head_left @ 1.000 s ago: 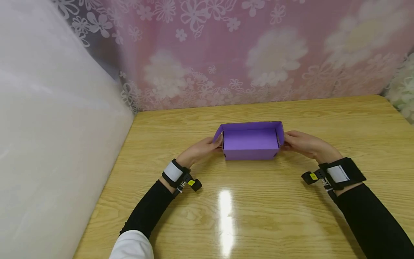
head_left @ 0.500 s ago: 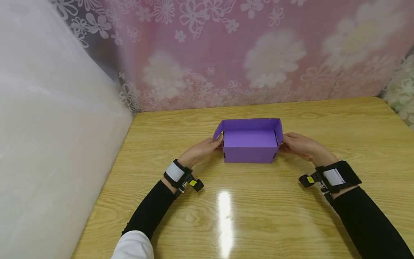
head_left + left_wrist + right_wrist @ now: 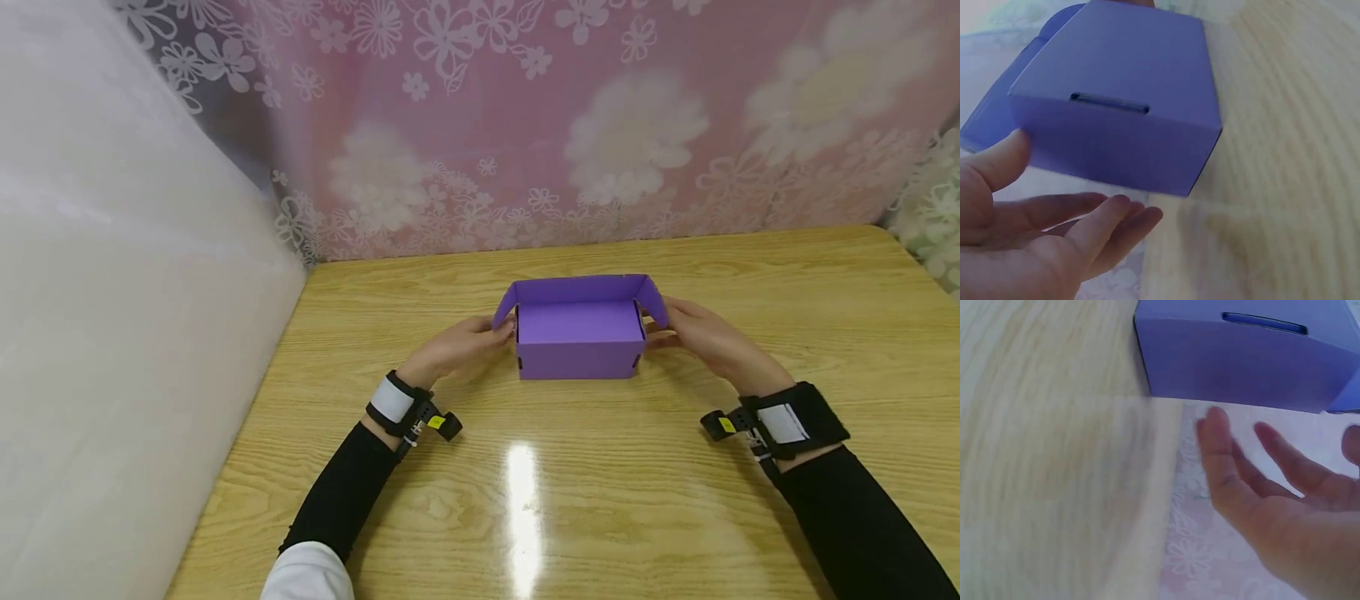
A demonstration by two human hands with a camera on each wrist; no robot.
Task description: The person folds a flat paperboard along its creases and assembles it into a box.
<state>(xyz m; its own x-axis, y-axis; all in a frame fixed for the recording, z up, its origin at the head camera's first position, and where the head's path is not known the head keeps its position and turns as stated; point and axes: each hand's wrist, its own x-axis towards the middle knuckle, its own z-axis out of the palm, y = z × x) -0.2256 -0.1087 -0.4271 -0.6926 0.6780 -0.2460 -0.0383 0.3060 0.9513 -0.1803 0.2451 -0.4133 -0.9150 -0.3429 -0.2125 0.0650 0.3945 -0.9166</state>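
Note:
A purple cardboard box (image 3: pixel 577 360) sits on the table, its lid (image 3: pixel 581 289) raised along the back with a flap angled out at each end. My left hand (image 3: pixel 459 346) is beside the left end; in the left wrist view the thumb (image 3: pixel 1009 161) overlaps the end panel's edge while the other fingers extend loosely below it. At the right end is my right hand (image 3: pixel 708 340), fingers (image 3: pixel 1217 440) spread and relaxed close to the end panel in the right wrist view. A narrow slot (image 3: pixel 1264 323) shows along the box's edge.
The wood-grain table (image 3: pixel 600 500) carries a bright light reflection. A pink floral curtain (image 3: pixel 480 142) hangs behind its far edge, and a white sheet (image 3: pixel 135 317) slopes down along the left side.
Both hands have loosened and drawn slightly outward from the box ends. The right lid flap now splays farther out, and the box's front face shows more than a second ago.

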